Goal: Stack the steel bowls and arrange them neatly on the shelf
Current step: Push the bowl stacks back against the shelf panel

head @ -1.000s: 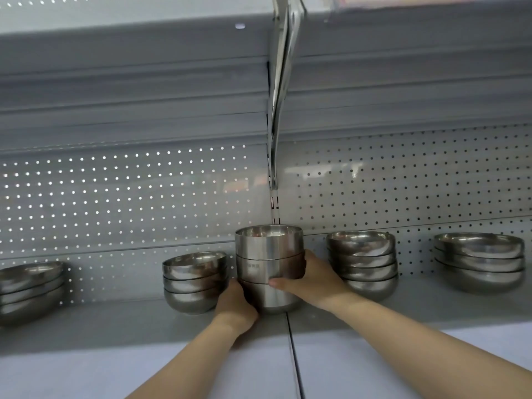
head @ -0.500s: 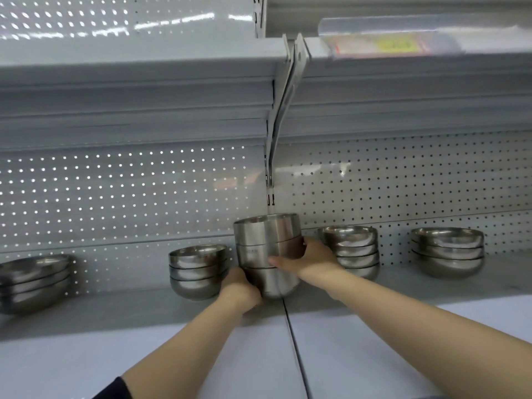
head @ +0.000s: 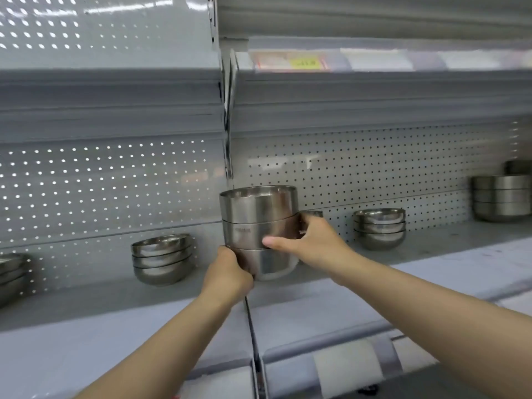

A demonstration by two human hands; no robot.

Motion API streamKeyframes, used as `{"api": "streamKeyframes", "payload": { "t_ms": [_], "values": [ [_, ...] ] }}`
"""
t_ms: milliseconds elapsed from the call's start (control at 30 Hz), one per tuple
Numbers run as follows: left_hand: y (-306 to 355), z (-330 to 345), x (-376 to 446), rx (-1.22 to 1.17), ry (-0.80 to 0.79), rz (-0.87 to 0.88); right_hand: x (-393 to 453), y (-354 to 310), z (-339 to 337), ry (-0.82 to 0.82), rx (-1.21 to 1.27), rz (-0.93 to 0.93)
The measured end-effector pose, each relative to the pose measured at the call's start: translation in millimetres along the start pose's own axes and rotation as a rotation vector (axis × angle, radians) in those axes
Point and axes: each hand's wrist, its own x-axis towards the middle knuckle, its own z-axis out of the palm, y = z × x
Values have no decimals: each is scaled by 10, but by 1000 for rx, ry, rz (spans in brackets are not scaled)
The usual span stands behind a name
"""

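Grey pegboard (head: 374, 168) backs the shelf (head: 144, 298) across the frame. At centre, both hands grip a tall stack (head: 259, 226) of three steel bowls: the left hand (head: 230, 273) curls round its lowest bowl, the right hand (head: 309, 240) wraps the middle one, thumb across the front. Shorter bowl stacks sit on the shelf at left (head: 162, 259), right (head: 379, 228) and far right (head: 501, 197).

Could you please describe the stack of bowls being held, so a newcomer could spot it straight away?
Find the vertical seam where the two shelf sections meet. The held stack stands there, gripped by the left hand and right hand. It is tall and straight-walled; neighbouring stacks are squat and rounded.
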Motion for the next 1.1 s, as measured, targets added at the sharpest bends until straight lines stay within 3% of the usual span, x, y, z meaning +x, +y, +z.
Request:
{"api": "streamKeyframes", "payload": {
  "t_ms": [367,767,1100],
  "values": [
    [1292,1276,-205,-101,-165,151,-192,587,-1687,204,-118,72],
    [3078,3256,-193,-109,-216,186,74,1703,-3991,239,-109,93],
    [3656,4244,560,52,-197,79,730,2435,-4668,199,-7,188]
  ]
}}
